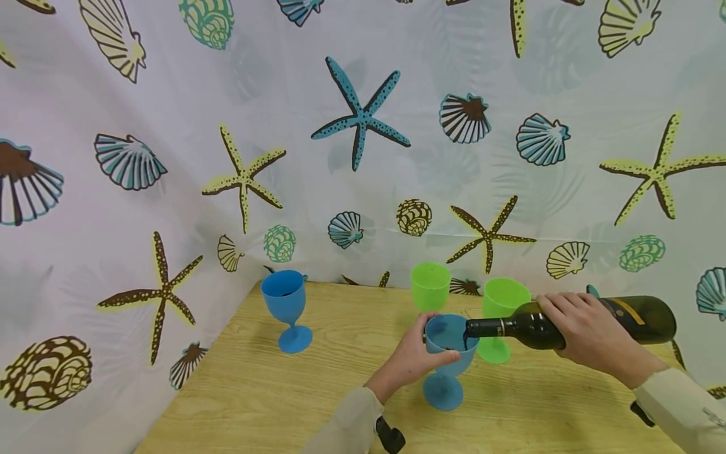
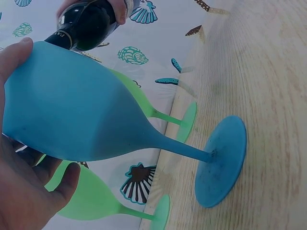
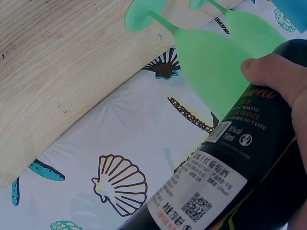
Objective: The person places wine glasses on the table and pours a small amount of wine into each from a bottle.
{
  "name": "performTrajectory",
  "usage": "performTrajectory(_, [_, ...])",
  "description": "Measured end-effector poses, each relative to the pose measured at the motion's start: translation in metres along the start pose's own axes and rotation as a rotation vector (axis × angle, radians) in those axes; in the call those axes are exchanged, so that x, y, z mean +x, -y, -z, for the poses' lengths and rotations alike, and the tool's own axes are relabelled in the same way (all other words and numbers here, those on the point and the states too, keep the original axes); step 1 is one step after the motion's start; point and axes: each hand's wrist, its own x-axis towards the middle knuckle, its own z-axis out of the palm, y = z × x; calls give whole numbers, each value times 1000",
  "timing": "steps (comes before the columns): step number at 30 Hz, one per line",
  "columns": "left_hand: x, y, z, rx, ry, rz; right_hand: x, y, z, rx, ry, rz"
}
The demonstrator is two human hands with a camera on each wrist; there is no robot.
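The left hand [image 1: 414, 358] held the near blue cup [image 1: 456, 364] in front of the green cups [image 1: 430, 289], and the right hand [image 1: 592, 333] gripped the bottle [image 1: 535, 326] tipped into it, so tipping too far could have made the dark drink [image 1: 466, 339] spill.

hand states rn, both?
Left hand: closed, holding the nearer blue goblet by its bowl.
Right hand: closed, holding the dark bottle.
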Motion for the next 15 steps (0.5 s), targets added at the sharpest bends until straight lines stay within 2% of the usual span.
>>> performTrajectory(15, [-1,-1,0,-11,2,-1,0,0,-2,-10,9,0])
